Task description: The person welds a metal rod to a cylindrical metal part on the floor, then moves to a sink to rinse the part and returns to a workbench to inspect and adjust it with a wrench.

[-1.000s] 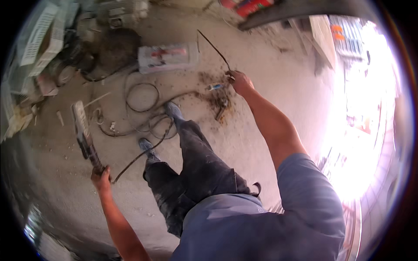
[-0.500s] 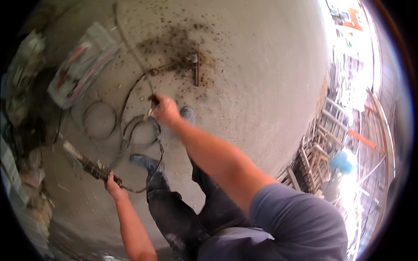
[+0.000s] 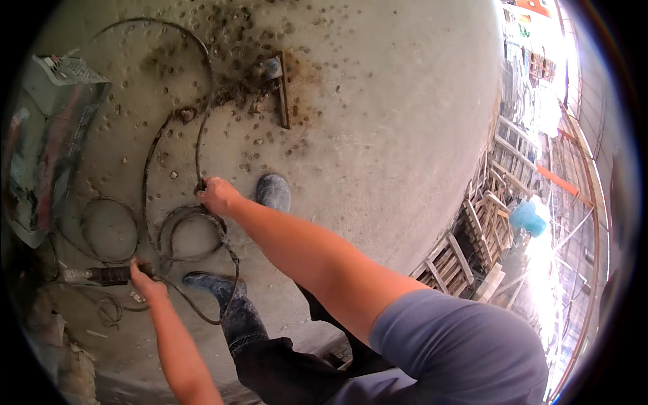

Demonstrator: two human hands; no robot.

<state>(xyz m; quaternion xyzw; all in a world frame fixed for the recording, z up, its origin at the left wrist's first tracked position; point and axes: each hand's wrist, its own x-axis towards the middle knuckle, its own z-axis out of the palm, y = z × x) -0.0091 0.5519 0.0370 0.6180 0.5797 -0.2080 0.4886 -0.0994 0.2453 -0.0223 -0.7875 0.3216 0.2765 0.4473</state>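
Observation:
My left hand [image 3: 147, 282] is closed round the near end of a long, dark, ribbed tool [image 3: 111, 275], which points left and lies almost level across the view. Its far end is pale and dirty; its exact kind does not show. A dark cable [image 3: 196, 307] runs from beside this hand past my boots. Farther up, my right hand [image 3: 219, 196] grips another stretch of dark cable [image 3: 208, 67], which rises from the fingers and arcs to the upper left. Coiled cable [image 3: 172, 236] lies on the floor just below the right hand.
A white and red sack-like package [image 3: 57, 148] stands at the left. A metal bar with a round fitting [image 3: 284, 91] rests on the stained, pebble-strewn concrete floor [image 3: 391, 135]. Wooden pallets [image 3: 489, 229], a blue bucket [image 3: 528, 217] and scaffold poles line the right. My boots [image 3: 273, 192] stand between the cables.
The tool in my left hand has swung from slanting to nearly level. My right hand is lower and farther left in view; the cable above it now bends in an arc. The view has shifted too.

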